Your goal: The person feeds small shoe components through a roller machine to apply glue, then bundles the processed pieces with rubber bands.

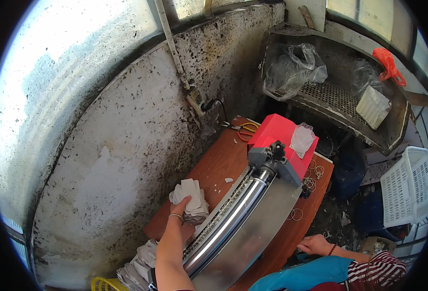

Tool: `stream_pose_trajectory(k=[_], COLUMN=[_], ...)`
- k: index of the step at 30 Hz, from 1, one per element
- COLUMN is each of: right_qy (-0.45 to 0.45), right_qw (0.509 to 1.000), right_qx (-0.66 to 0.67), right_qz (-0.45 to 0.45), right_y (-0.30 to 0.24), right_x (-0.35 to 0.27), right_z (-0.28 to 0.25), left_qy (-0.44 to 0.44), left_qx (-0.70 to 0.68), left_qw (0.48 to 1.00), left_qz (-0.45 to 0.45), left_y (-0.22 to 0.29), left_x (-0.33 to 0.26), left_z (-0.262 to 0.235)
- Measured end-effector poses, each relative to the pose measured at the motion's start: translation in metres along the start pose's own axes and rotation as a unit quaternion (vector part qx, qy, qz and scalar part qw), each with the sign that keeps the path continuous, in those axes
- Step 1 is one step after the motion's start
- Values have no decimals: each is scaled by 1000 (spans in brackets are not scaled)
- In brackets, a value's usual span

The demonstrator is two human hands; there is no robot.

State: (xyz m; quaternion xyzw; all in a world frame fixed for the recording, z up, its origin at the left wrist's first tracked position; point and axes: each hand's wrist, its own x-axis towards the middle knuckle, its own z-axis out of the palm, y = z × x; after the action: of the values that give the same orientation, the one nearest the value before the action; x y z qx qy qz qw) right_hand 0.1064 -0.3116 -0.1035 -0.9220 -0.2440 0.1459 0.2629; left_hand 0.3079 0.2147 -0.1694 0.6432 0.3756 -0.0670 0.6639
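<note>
My left hand point(179, 208) reaches across the machine's left side and grips a stack of pale, paper-like sheets point(194, 194), its thumb against the side of the pile. The stack stands on the brown table point(214, 155) beside a machine with a long shiny metal roller point(228, 220) and a red end housing point(274, 130). My right hand point(315, 244) is closed near the table's right edge; what its curled fingers hold, if anything, is hidden. A sloping metal plate point(257, 228) lies along the roller's right side.
More pale sheets point(139, 264) are heaped at the lower left above a yellow basket point(105, 285). Pliers point(243, 127) lie behind the machine. Rubber bands point(309, 183) sit by the red housing. A white crate point(405, 189) stands at right; a metal trough point(340, 104) holds plastic bags.
</note>
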Motion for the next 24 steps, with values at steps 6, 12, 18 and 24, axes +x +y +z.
stream_pose_trajectory(k=[6, 12, 18, 24], right_qy=[14, 40, 104, 155], right_qw=[1000, 998, 983, 906], right_qx=[21, 48, 125, 337], right_qz=[13, 2, -85, -206], right_y=[-2, -7, -39, -89], right_x=[-5, -5, 23, 90], right_z=[-9, -19, -65, -122], left_qy=[-74, -211, -302, -326], left_qx=[-111, -254, -322, -349], left_qw=[986, 944, 888, 843], left_qz=[-99, -18, 127, 247], left_y=[14, 51, 98, 89], left_x=[-9, -44, -117, -238], left_z=[-12, -13, 7, 61])
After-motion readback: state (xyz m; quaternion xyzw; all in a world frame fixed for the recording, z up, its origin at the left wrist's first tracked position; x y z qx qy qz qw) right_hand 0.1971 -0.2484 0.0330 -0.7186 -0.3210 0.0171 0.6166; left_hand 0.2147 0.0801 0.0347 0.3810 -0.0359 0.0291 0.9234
